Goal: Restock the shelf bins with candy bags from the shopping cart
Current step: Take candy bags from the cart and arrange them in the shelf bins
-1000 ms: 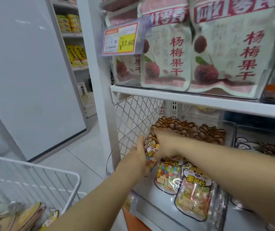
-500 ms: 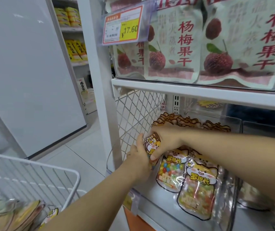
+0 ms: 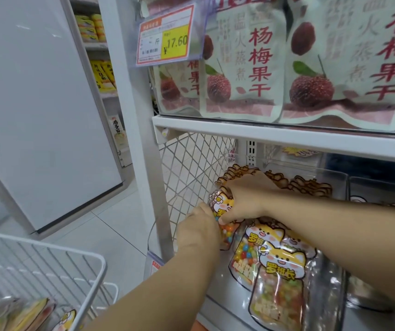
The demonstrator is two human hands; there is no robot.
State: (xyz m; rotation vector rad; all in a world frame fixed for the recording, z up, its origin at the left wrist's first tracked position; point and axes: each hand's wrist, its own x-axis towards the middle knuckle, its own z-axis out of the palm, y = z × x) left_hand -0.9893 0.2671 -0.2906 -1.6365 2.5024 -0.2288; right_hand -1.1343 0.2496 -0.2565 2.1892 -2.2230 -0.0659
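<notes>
A candy bag [image 3: 224, 206] with a cartoon cat print and coloured sweets stands at the left end of the clear shelf bin [image 3: 330, 302]. My right hand [image 3: 244, 201] grips its top from above. My left hand [image 3: 197, 229] holds its lower left side, fingers against the bag. More candy bags [image 3: 277, 278] of the same kind lie in the bin, leaning toward me. The white wire shopping cart [image 3: 48, 249] is at the lower left, with several candy bags [image 3: 24, 311] inside.
A white mesh side panel [image 3: 191, 168] closes the shelf's left end. The shelf above [image 3: 287, 139] holds dried-bayberry bags [image 3: 241, 63] and a price tag [image 3: 165, 41]. A white cabinet [image 3: 38, 103] stands left across the tiled aisle.
Both hands have stayed on the bag at the bin's left end, pressing it a little lower and closer together. The camera has moved nearer to the shelf.
</notes>
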